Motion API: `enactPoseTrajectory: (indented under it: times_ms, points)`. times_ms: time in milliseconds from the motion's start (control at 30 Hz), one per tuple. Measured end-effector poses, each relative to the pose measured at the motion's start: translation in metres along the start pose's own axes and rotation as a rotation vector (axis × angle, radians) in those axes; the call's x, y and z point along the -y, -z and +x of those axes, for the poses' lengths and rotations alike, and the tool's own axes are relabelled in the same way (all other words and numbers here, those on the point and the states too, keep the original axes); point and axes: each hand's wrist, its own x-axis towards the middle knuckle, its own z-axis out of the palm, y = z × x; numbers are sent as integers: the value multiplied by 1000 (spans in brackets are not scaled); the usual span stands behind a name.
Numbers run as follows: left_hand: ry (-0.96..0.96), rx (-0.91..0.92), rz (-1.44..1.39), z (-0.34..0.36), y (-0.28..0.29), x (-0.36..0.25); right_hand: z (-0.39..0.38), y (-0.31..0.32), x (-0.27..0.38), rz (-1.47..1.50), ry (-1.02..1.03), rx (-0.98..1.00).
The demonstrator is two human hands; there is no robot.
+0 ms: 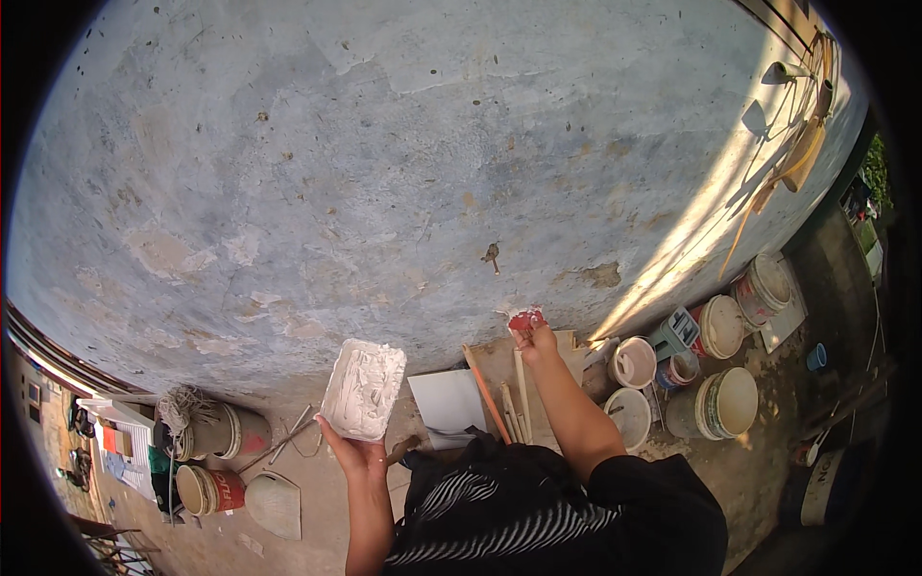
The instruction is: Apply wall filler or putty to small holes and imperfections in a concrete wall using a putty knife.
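My left hand (pixel 356 455) is closed on the lower edge of a white rectangular tray (pixel 335 396). Thick white putty (pixel 371 384) is smeared over the tray's inside. Farther right, my right hand (pixel 534 341) grips a small red putty scraper (pixel 524 320) with white putty on it. The scraper is at the lower part of a worn blue-grey wall (pixel 384 192), where a little white shows by its edge. Whether the blade presses on the wall I cannot tell. Patches of old filler and bare spots mark the wall, and a nail-like piece (pixel 493 257) sticks out of it.
Several buckets stand to the right, among them a grey one (pixel 693 418). On the left are a red bucket (pixel 223 491) and a pale dustpan-like scoop (pixel 273 505). A white board (pixel 448 403) and an orange pole (pixel 485 389) lean below the wall. Tools hang at upper right.
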Motion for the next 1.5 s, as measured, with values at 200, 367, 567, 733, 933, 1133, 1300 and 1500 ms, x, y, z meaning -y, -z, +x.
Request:
enactPoseTrajectory:
  times_ms: [200,367,567,733,933,1133,1300,1500]
  points:
    - [51,-18,-6,6,-6,6,-38,-6,24,51,12,129]
    - [61,-13,11,9,-7,7,-65,-5,53,95,102,234]
    - [51,-26,3,9,-4,8,-67,18,57,-5,144,296]
    - [53,-23,32,6,2,7,-46,14,25,2,87,311]
    - [15,-44,49,0,1,-1,1,-1,-12,-16,143,147]
    - [-21,-74,78,-8,3,-9,45,35,-42,-70,200,-106]
    - [-33,-94,81,-14,6,-16,46,84,-62,-164,90,-350]
    - [-57,-92,71,-17,9,-18,22,103,-57,-249,24,-280]
